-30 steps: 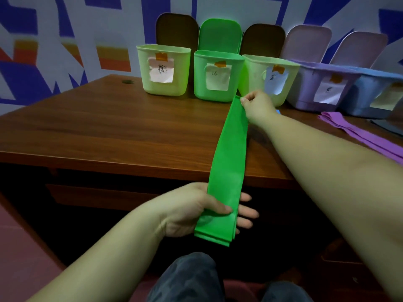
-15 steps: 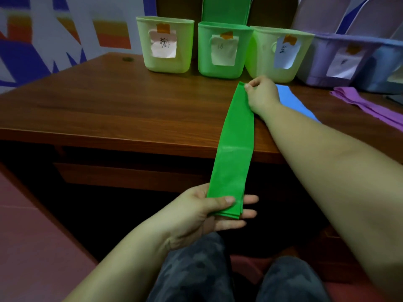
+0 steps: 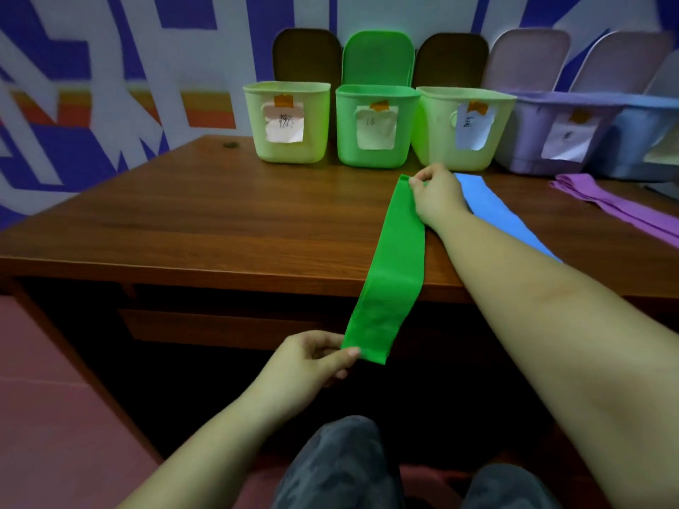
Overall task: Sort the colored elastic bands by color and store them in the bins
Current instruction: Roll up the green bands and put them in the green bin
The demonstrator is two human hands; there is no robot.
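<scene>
Green band (image 3: 395, 266) smooth, matt; desk (image 3: 220, 229) glossy wood; bins (image 3: 374, 126) smooth plastic.

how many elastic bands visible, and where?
3. The flat green elastic band is stretched between both hands across the desk edge; the blue elastic band lies under the right forearm; the folded purple elastic band lies far right. More may sit inside bins.

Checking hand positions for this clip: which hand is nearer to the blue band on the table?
Right. The right hand pinches the far end of the green band directly beside the blue band; the left hand holds the near end, off the table edge.
</scene>
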